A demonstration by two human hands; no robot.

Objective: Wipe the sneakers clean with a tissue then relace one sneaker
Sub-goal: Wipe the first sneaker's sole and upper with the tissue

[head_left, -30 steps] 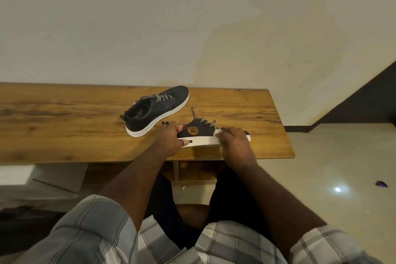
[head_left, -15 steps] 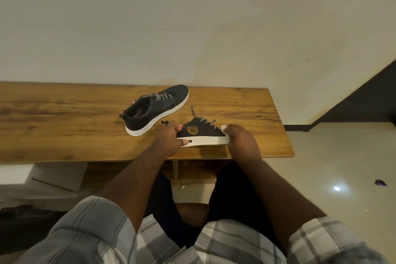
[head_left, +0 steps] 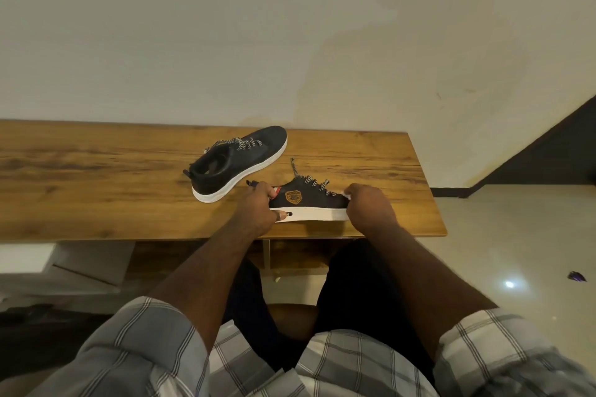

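Note:
Two black sneakers with white soles lie on the wooden table (head_left: 96, 196). The near sneaker (head_left: 309, 200) stands side-on near the front edge, its brown badge facing me and its laces loose. My left hand (head_left: 259, 208) grips its heel end. My right hand (head_left: 367, 206) covers its toe, pressing a white tissue (head_left: 346, 194) of which only a corner shows. The far sneaker (head_left: 238, 161) rests behind, toe pointing to the back right, with striped laces.
The table ends at the right about (head_left: 432, 196), with tiled floor (head_left: 516, 251) beyond. A small dark scrap (head_left: 576, 276) lies on the floor. A wall runs behind the table. White boards (head_left: 80, 264) lie under the table at left.
My right hand slid along the near sneaker's side toward the toe with the tissue. The left hand stayed on the heel.

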